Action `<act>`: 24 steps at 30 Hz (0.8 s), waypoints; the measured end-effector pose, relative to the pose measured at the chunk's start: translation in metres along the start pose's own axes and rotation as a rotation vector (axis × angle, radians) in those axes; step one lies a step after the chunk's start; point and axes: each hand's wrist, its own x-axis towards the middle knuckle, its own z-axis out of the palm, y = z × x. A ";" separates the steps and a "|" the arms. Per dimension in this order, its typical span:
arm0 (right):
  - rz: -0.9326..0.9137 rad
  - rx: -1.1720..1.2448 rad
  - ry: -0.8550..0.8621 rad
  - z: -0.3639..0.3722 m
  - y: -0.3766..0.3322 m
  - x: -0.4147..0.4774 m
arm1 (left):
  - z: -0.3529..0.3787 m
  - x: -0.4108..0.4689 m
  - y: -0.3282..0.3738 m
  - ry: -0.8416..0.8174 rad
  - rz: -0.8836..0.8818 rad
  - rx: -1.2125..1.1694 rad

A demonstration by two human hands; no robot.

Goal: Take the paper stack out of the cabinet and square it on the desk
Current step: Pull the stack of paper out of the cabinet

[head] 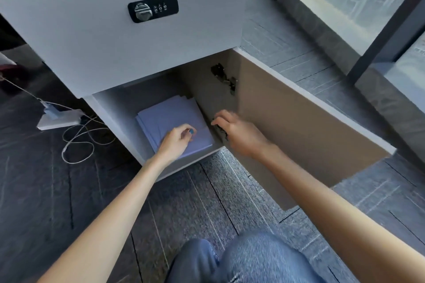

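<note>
A loose stack of pale bluish-white paper (171,114) lies flat on the floor of the open lower cabinet (110,108), its sheets fanned out of line. My left hand (177,139) rests on the near part of the stack, fingers curled and thumb on top; whether it grips the sheets I cannot tell. My right hand (236,131) hovers at the cabinet's right side near the lower hinge, fingers apart, holding nothing. The cabinet door (305,126) is swung open to the right.
Above the opening is a grey drawer front with a black combination lock (153,8). A white power strip (59,118) and looped cables lie on the dark floor to the left. A window wall stands on the right. My knee in jeans (241,259) is below.
</note>
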 end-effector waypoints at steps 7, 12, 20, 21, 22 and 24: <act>0.149 0.208 -0.136 0.119 0.026 0.064 | 0.022 0.053 -0.075 0.020 -0.073 0.023; 0.212 0.253 -0.218 0.169 0.036 0.094 | 0.037 0.079 -0.114 0.090 -0.106 0.069; 0.154 0.271 -0.354 0.232 0.049 0.112 | 0.057 0.102 -0.165 0.231 -0.557 0.167; 0.156 0.263 -0.380 0.236 0.050 0.114 | 0.060 0.104 -0.171 0.214 -0.653 0.142; 0.158 0.253 -0.400 0.240 0.050 0.114 | 0.064 0.107 -0.178 0.209 -0.723 0.123; 0.164 0.239 -0.430 0.246 0.051 0.116 | 0.070 0.110 -0.185 0.201 -0.771 0.146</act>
